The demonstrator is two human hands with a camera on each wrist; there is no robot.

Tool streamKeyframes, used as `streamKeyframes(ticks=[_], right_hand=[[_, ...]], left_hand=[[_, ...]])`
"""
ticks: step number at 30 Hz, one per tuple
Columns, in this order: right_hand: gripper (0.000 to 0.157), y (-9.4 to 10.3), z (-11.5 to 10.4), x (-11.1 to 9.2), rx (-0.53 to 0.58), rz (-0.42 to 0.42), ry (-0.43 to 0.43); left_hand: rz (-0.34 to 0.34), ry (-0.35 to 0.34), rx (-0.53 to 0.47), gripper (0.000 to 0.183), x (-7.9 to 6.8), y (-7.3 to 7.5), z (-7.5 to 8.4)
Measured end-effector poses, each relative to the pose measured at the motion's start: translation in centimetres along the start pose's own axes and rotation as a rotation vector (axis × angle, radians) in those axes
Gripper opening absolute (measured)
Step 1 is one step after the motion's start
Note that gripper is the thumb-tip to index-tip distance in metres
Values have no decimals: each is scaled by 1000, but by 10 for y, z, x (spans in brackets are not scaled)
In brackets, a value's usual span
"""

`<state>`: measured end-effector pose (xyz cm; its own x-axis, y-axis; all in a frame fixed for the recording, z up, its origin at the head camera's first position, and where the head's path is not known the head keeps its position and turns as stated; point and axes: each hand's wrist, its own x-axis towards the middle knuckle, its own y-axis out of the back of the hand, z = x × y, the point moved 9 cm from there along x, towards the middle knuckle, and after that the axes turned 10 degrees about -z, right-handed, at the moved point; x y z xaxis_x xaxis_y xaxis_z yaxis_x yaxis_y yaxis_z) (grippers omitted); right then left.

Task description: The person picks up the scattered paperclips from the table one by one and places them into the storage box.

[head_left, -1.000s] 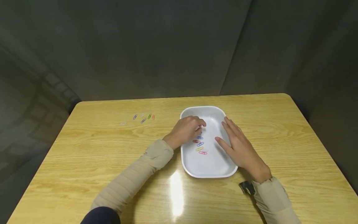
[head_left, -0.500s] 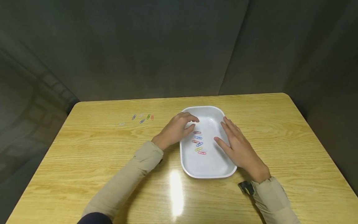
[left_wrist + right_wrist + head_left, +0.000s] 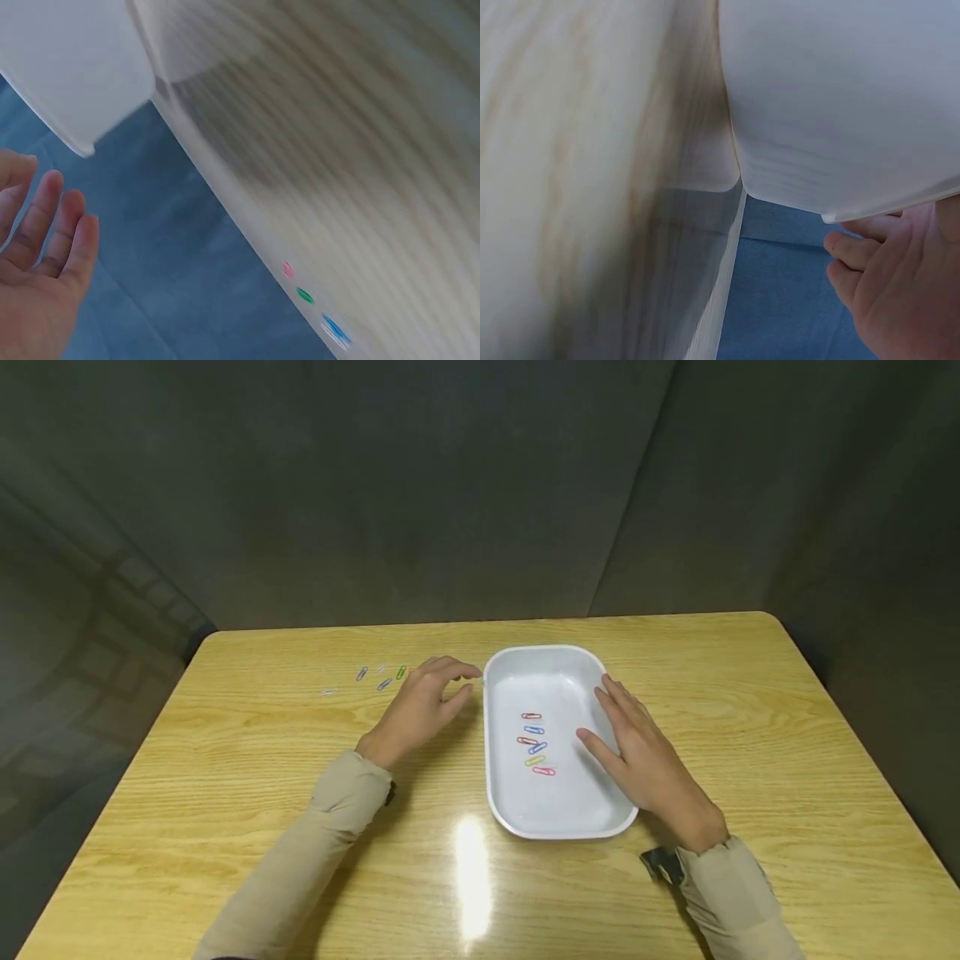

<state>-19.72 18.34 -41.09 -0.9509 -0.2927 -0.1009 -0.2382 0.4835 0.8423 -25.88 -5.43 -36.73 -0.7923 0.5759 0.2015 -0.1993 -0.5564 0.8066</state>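
Observation:
In the head view my left hand (image 3: 420,703) is over the table, left of the white tray (image 3: 555,814). Its thumb and forefinger are apart with nothing between them, and the left wrist view shows its fingers (image 3: 36,225) loosely bent. My right hand (image 3: 648,756) lies along the tray's right rim, fingers extended and thumb over the inside. From the right wrist, its fingers (image 3: 855,251) show right at the rim. A loose column of paper clips lies in the tray, among them a red paper clip (image 3: 531,716), a yellow paper clip (image 3: 535,761) and a pink paper clip (image 3: 543,771).
More paper clips lie on the wooden table (image 3: 225,793) at the back left, including a blue paper clip (image 3: 362,673), a green paper clip (image 3: 401,672) and a white paper clip (image 3: 330,692). My left hand partly covers a reddish one. A dark curtain (image 3: 375,510) hangs behind the table.
My left hand has drawn back out of the tray to the left, over the table. A red paper clip it hid now shows in the tray. My right hand has stayed at the rim.

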Motion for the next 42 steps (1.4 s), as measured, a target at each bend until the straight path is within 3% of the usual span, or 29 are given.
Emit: streamKeyframes(ticks=[11,28,32,38,42], right_hand=[[76,-1,0,0,6,4,6],[75,2,1,-1,3,12,13],[75,2,2,-1,2,8,6],[76,1,2,-2,-1,1,-2],[75,2,2,-2,-1,10,4]], left_hand=[[8,79,57,22,-21,16,-33],[93,175,98,23,-53,54,-77],[71,201,112,25,-57,58,-87],[2,308,115,32,-67,63,-106],[-4,346,117,35,-72,68,-114]])
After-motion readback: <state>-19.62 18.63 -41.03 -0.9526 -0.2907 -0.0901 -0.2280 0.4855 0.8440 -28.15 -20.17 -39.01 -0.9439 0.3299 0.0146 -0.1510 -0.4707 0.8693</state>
